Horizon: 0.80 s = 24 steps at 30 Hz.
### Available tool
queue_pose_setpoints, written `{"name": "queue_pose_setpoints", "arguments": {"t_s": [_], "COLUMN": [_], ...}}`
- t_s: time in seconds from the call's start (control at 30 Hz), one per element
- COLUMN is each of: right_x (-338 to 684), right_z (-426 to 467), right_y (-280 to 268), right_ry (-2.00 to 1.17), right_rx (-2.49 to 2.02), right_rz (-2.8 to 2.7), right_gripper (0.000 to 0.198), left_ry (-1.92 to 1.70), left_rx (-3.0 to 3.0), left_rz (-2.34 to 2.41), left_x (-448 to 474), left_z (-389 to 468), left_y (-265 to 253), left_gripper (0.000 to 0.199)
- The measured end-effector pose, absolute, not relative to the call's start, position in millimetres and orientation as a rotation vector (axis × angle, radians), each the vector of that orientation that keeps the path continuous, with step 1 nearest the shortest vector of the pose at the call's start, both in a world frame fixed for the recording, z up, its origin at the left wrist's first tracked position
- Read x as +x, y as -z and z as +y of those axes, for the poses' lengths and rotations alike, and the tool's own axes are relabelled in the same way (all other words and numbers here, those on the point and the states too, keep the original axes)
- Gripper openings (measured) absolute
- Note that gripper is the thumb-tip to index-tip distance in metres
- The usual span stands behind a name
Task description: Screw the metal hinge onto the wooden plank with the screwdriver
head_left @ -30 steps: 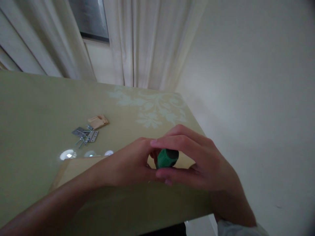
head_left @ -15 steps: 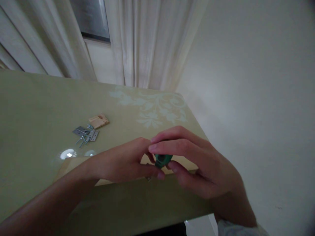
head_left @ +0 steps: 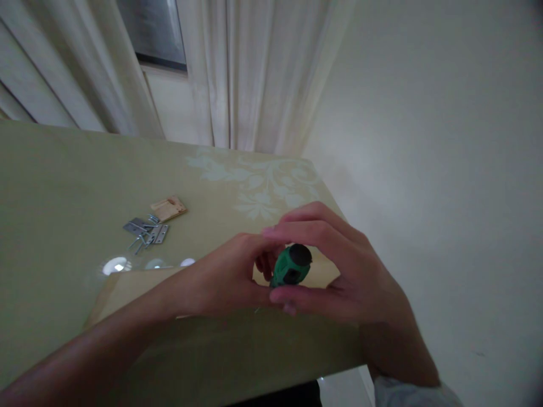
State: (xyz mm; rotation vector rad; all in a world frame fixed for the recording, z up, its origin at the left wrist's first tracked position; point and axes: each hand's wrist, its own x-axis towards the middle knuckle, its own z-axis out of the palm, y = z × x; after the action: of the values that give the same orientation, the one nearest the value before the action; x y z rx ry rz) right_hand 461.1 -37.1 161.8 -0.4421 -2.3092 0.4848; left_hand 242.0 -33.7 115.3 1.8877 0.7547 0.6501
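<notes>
Head view: right hand curls its fingers around a green screwdriver handle, held upright over a wooden board on the table. Left hand, fingers closed, pinches beside the handle's base. Metal hinges lie well apart.

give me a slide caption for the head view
Both hands, left hand and right hand, grip a green screwdriver handle over a wooden board.
</notes>
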Motion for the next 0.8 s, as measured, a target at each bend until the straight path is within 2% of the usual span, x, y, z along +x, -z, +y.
{"name": "queue_pose_setpoints", "arguments": {"t_s": [0.13, 0.3, 0.47, 0.57, 0.7, 0.8], "right_x": [461.4, 459.4, 460.1, 460.5, 460.0, 459.8], "right_z": [-38.2, -39.6, -39.3, -40.2, -38.2, -37.3], "right_y": [-162.0, -162.1, -162.5, -163.4, -160.6, -159.1], "right_ry": [-0.55, -0.59, -0.558, -0.597, -0.533, -0.522], "right_rx": [-0.437, -0.417, -0.444, -0.443, -0.434, -0.428], "right_rz": [-2.338, -2.335, -2.329, -2.357, -2.329, -2.312], "right_gripper": [0.046, 0.057, 0.053, 0.061, 0.059, 0.05], "left_ry": [-0.571, -0.561, -0.569, -0.54, -0.626, -0.597], "left_rx": [1.855, 1.834, 1.861, 1.867, 1.909, 1.891], "left_rz": [0.682, 0.658, 0.683, 0.643, 0.732, 0.73], "left_x": [239.2, 235.1, 236.5, 235.0, 237.5, 239.8], "left_z": [-32.4, -31.6, -32.6, -32.6, -34.8, -35.4], "left_y": [-116.0, -117.0, -120.0, -121.2, -120.1, -119.3], "left_gripper": [0.016, 0.011, 0.015, 0.01, 0.013, 0.019]}}
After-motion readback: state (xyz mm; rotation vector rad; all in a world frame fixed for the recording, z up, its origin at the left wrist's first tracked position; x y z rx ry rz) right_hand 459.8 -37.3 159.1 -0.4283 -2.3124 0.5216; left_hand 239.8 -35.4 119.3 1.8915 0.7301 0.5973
